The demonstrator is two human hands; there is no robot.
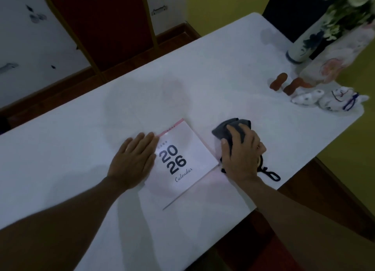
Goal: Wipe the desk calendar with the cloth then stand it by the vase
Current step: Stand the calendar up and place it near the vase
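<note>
Two hands are down on the white table (203,72), and you have them well apart with the desk calendar (183,159) between them. On the left, your left hand (135,159) lies flat, palm down and fingers together, its fingertips on the calendar's left edge near the pink strip along the top; it presses rather than grips. The calendar lies flat on the table, cover up, reading "2026 Calendar", tilted at an angle to the table edge. Move right and your right hand (242,149) is cupped over the dark grey cloth (230,128), fingers curled around the bunched fabric, right at the calendar's right edge; a dark loop of the cloth trails out below your wrist. Whether the cloth overlaps the calendar's cover is hard to tell. Further right, well apart from the calendar, stand two small reddish-brown pieces (279,82), then white painted figurines (328,98), and at the far corner the blue-and-white vase (306,45) with pale flowers (345,5).
</note>
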